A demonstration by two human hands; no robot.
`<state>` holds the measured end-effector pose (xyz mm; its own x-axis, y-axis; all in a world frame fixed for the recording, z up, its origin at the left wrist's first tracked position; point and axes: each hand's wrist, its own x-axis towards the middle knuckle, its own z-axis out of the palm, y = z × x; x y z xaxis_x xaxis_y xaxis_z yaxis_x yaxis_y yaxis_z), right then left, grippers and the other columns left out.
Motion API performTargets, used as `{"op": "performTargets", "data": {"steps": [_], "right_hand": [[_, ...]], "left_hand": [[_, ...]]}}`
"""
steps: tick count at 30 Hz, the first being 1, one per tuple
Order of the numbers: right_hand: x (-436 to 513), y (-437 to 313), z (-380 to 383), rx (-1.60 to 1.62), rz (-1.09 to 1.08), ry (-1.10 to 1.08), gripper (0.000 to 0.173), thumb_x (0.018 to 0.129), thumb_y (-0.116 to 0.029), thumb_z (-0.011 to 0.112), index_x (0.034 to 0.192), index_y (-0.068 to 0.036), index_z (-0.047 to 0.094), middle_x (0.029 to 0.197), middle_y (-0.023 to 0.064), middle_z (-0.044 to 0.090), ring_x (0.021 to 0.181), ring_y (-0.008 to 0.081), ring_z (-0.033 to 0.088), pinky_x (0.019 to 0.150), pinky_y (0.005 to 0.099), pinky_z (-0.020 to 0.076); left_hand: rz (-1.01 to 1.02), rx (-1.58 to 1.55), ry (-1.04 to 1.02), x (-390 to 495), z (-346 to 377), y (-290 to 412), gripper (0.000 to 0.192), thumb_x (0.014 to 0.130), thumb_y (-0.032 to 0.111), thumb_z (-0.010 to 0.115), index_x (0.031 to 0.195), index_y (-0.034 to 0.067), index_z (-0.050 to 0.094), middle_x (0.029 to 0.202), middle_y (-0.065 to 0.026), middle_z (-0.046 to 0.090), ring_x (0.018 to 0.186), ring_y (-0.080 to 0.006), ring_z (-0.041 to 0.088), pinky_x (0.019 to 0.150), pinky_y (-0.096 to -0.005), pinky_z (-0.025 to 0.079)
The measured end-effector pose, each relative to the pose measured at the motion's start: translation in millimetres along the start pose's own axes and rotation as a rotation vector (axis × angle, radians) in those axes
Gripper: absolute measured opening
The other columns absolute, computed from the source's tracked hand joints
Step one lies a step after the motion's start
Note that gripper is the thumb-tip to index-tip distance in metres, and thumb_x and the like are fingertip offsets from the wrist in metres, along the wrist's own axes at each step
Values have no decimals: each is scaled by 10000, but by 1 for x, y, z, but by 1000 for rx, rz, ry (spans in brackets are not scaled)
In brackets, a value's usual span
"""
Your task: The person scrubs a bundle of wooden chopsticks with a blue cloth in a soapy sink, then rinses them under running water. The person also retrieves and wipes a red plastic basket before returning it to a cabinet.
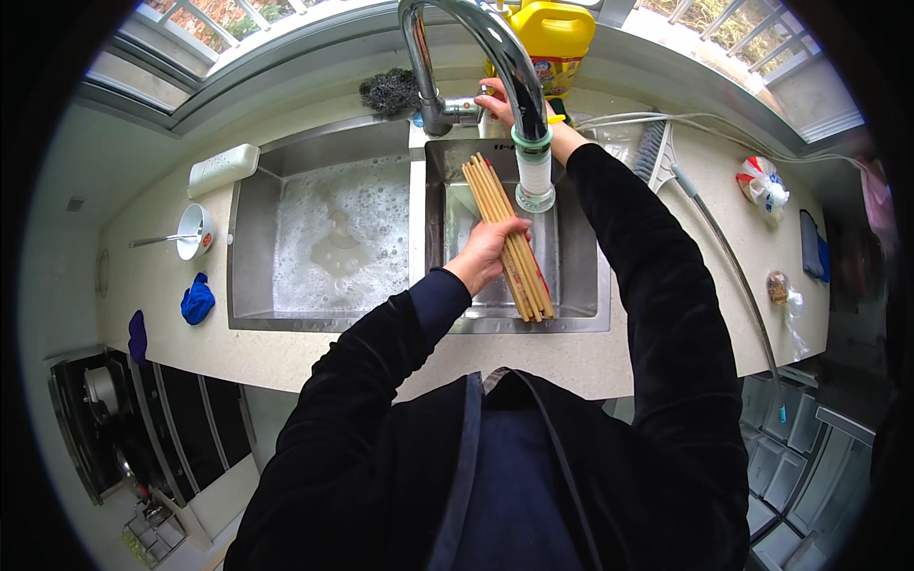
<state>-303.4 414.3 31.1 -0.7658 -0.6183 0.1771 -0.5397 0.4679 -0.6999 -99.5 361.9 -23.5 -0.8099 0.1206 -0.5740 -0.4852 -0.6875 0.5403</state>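
Observation:
A bundle of wooden chopsticks (525, 275) is gripped around its middle by my left hand (484, 255). It slants over the right basin (578, 285) of a stainless steel double sink, its lower ends near the front rim. Behind the basin, my right hand (502, 103) has its fingers on the handle (487, 91) of the chrome faucet (421, 64), partly hidden by the curved spout. The spout's clear nozzle (535, 189) hangs just right of the chopsticks. Foamy water covers the bottom of the left basin (250, 264).
A yellow jug (553, 32) and a dark scouring pad (389, 91) stand behind the sink. Left lie a white bowl (194, 232) with a metal utensil and a blue cloth (197, 300). A long-handled brush (653, 153) and a plastic bag (762, 187) lie right.

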Motion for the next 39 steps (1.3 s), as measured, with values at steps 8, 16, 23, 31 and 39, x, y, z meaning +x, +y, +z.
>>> {"op": "performTargets", "data": {"steps": [8,16,23,31,39], "right_hand": [[2,28,9,135,71,69,492,825,-434,484,1177,-92,521,1031,186,605,970,342,565,811,371,451],[-6,36,4,171,67,60,443,838,-334,526,1193,-70,498,993,179,619,911,329,587,771,354,464],[-85,14,-3,509,480,-103,423,866,-388,523,1098,-34,536,833,58,613,648,127,565,533,266,465],[-210,-21,-17,877,867,-575,490,867,-460,496,1130,-48,516,917,70,585,768,151,613,617,304,533],[-203,-46,-11,455,874,-735,390,693,-222,708,944,9,518,706,82,580,530,155,588,398,273,493]], "left_hand": [[-144,-120,-1,1,1,-5,168,769,96,640,858,55,504,725,-42,560,715,-186,586,663,-371,507],[-188,-261,118,10,-6,-15,153,795,109,590,880,29,491,752,-121,548,703,-263,579,677,-449,510],[-164,-267,155,17,-5,-26,217,854,181,521,973,21,436,906,-204,540,801,-368,575,765,-541,486],[-213,-403,204,36,-9,-24,267,865,245,508,979,8,460,964,-165,546,902,-342,552,821,-551,442],[-397,-344,217,29,10,-35,386,901,262,440,1176,-7,444,1214,-204,492,1133,-348,472,969,-507,356]]}}
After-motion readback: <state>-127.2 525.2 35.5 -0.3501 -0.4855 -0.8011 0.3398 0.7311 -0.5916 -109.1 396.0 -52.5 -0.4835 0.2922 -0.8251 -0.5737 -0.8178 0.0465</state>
